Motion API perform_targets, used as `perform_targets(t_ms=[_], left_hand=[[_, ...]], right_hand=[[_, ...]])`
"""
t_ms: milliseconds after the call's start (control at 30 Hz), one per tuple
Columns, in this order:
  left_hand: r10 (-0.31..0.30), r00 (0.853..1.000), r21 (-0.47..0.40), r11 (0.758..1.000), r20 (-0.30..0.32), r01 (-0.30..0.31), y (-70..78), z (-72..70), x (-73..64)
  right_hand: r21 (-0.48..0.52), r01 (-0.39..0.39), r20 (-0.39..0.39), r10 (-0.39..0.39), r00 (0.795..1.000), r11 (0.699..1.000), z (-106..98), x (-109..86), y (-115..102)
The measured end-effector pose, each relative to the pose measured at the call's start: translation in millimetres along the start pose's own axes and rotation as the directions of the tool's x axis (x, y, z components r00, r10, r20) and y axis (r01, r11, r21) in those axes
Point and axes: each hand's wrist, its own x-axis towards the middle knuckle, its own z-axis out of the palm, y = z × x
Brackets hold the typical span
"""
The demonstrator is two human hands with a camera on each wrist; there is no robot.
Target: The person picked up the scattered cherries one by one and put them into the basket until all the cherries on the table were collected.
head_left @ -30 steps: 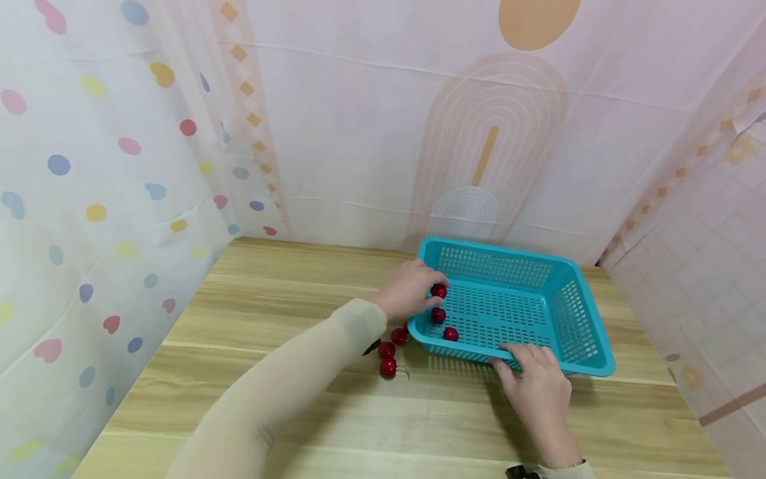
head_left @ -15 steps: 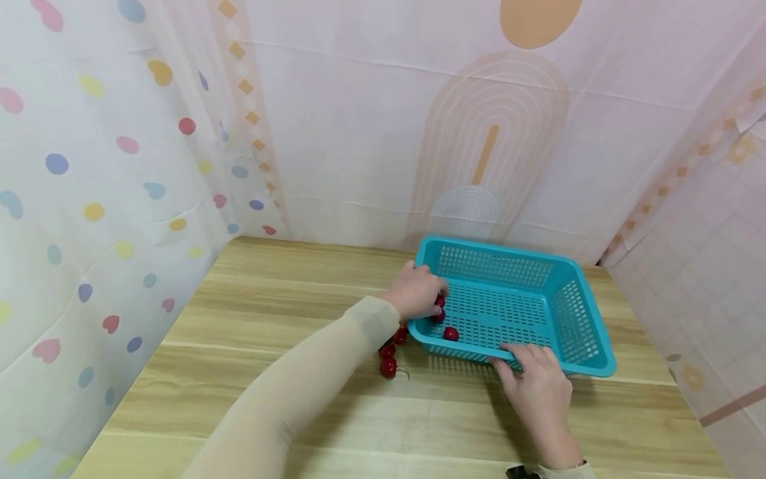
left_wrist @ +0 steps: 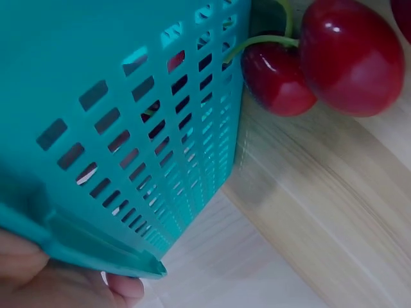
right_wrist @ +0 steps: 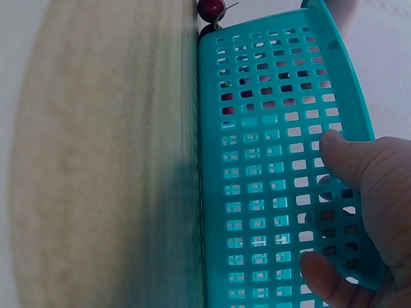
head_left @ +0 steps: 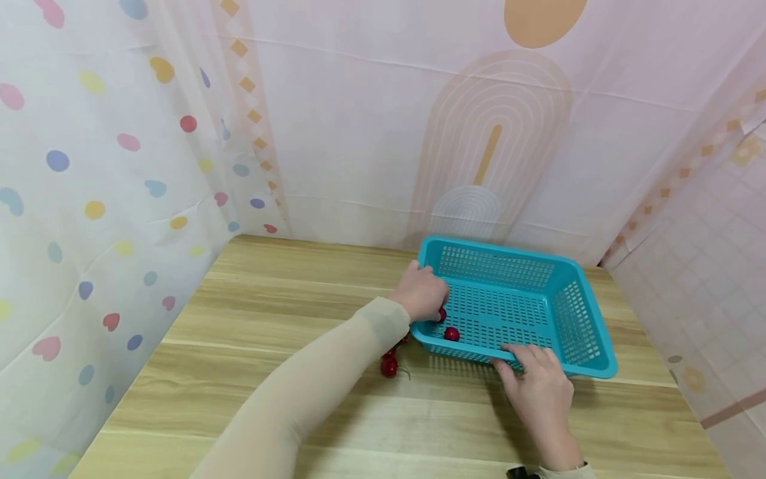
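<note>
A turquoise slotted plastic basket (head_left: 503, 247) stands on the right half of the table. My left hand (head_left: 421, 293) reaches over its left rim, fingers curled down inside around a red cherry that the hand mostly hides. Right at its thumb shows another cherry (head_left: 443, 314). One more cherry (head_left: 451, 334) lies on the basket floor near the front left corner. My right hand (head_left: 541, 389) grips the front rim; in the right wrist view its thumb (right_wrist: 350, 160) presses the outer wall. Outside the left wall, cherries with green stems (left_wrist: 350, 58) rest on the wood.
The wooden table (head_left: 287, 279) meets a patterned curtain (head_left: 347, 133) at the back, with more curtain along both sides. Several loose cherries (head_left: 389, 366) sit left of the basket, partly covered by my left sleeve (head_left: 323, 366).
My left hand has moved a little toward me along the basket's left side, from the rear cherry to the one in front, and now covers the rear one. The right hand keeps its place.
</note>
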Motion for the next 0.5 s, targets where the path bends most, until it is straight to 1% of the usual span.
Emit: perform_targets(t_ms=[267,500], left_hand=[[0.005,1.000,0.104,0.995,-0.006,-0.005,4.6,2.9,1.7],[0.009,1.000,0.103,0.995,-0.016,-0.007,5.2,3.3,1.6]], right_hand=[[-0.001,-0.004,0.002,0.004,1.000,1.000,-0.2,0.0,-0.7],[0.001,-0.009,0.005,0.009,1.000,1.000,-0.3,0.1,-1.3]])
